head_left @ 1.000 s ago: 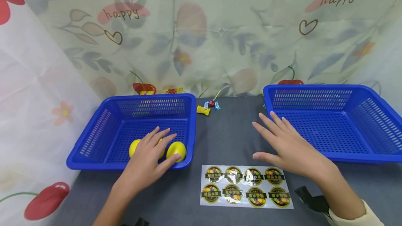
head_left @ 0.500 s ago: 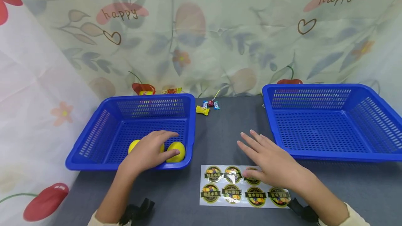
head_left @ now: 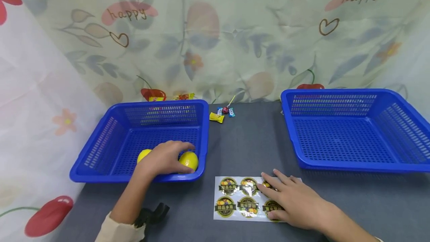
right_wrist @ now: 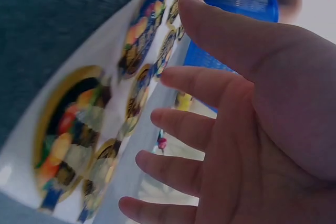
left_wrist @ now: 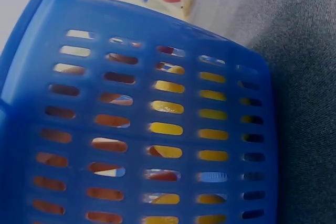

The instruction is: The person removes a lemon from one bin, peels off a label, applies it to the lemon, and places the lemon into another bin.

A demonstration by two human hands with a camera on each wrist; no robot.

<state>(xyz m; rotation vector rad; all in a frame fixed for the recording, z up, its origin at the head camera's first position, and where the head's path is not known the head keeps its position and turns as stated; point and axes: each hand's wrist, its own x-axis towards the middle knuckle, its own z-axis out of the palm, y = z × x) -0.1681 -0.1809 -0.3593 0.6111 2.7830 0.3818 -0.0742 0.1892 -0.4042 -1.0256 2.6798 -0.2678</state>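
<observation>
One yellow fruit (head_left: 188,161) tucked into the near right corner of the left basket (head_left: 100,178), and right beside it, down inside, left hand (head_left: 164,159)! Thumb along the near side, forefinger arched past the far side; remaining fingers out of sight, so impossible to tell whether gripping or only cupped around. Just left of the wrist, a second yellow fruit (head_left: 143,155), partly covered. From the left wrist camera, mostly blue slotted basket wall, with yellow showing through the openings.

Over to the right hand (head_left: 295,199): palm down, fingers spread and relaxed, holding nothing, right over the right part of the sticker sheet (head_left: 237,196). Touching or just above? Hard to call. Round dark labels in two rows on that sheet, flat on the grey bench (head_left: 242,152), between the baskets and nearer.

Farther right, the right basket (head_left: 295,148), blue too. At the far edge between the two, sweets: a yellow-wrapped candy (head_left: 216,117), a red lollipop (head_left: 225,110), a small blue wrapper (head_left: 231,112) just beside. Behind everything, a printed curtain (head_left: 235,55) with leaves, hearts and "happy".
</observation>
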